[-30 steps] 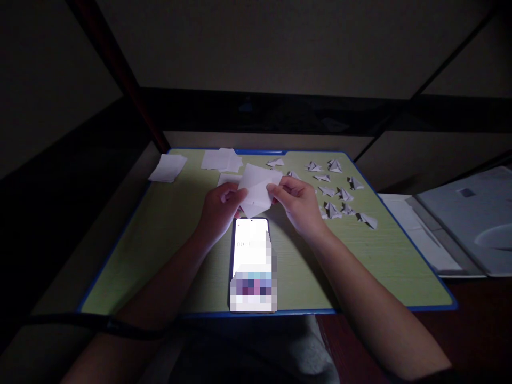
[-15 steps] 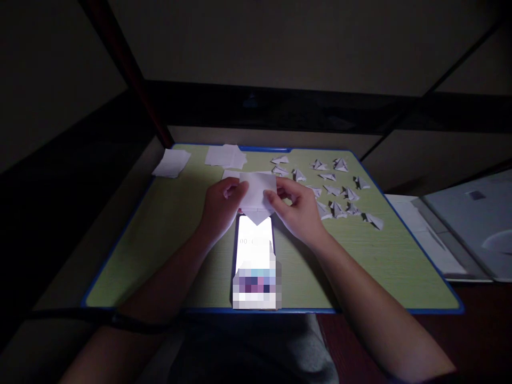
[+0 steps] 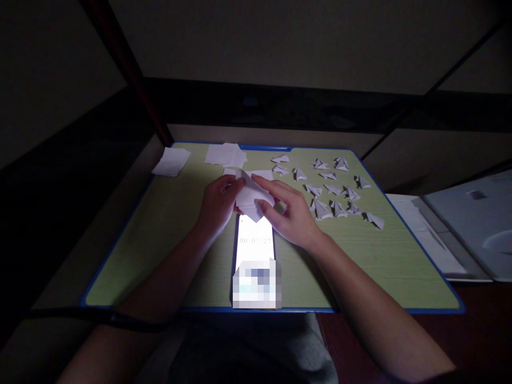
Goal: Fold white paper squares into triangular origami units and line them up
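Observation:
A partly folded sheet of white paper (image 3: 251, 196) is held up above the far end of a lit phone (image 3: 255, 234), its pointed flap aimed toward me. My left hand (image 3: 219, 204) pinches the paper's left side, thumb on top. On the other side my right hand (image 3: 288, 210) grips it, with the fingers over the upper right edge and the thumb on the lower part. The upper right corner is bent over under those fingers. Behind the hands, more white paper (image 3: 264, 174) lies partly hidden on the table.
Several small folded paper pieces (image 3: 337, 208) are spread over the right of the green, blue-edged table (image 3: 160, 240). Stacks of paper, one at the far left (image 3: 172, 161) and one at the back (image 3: 226, 154), lie flat. A dark cable (image 3: 116, 319) crosses the near left.
My right fingers have moved up and inward, over the paper's upper right edge, and its corner is now folded down. The phone's timer digits are uncovered. My left hand stays almost where it was.

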`<action>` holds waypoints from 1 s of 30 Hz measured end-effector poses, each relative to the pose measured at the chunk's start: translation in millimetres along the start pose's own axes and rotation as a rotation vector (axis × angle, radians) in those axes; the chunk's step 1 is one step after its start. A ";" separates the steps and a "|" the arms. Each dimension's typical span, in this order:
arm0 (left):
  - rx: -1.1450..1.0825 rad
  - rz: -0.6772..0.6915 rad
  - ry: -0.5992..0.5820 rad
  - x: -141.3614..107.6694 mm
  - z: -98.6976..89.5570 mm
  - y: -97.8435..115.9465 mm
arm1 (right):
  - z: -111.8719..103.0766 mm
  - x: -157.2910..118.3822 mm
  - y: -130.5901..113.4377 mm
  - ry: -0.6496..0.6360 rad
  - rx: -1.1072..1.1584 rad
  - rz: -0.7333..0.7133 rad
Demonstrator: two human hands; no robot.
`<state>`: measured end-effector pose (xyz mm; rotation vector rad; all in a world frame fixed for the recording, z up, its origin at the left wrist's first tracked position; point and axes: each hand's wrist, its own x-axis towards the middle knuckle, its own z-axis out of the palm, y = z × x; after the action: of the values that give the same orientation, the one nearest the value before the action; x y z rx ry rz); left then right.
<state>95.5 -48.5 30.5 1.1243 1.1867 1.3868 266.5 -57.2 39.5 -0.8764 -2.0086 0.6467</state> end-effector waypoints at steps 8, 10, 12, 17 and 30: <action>-0.112 -0.058 0.040 3.2 -1.4 1.6 | 2.3 2.4 0.9 0.051 0.350 0.183; -0.132 -0.049 0.057 5.4 -2.6 0.5 | 4.1 4.9 3.0 0.081 0.500 0.263; -0.145 -0.033 0.067 6.6 -2.9 -0.6 | 5.7 7.3 5.8 0.088 0.570 0.343; -0.168 -0.006 0.077 3.8 0.2 -0.5 | 4.9 9.6 11.3 0.106 0.557 0.452; -0.046 0.001 0.014 2.4 -4.1 2.7 | -2.9 12.8 13.2 0.187 0.625 0.450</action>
<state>90.8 -46.7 32.9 1.0845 1.1583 1.4173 268.2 -38.8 38.0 -0.9503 -1.3149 1.3037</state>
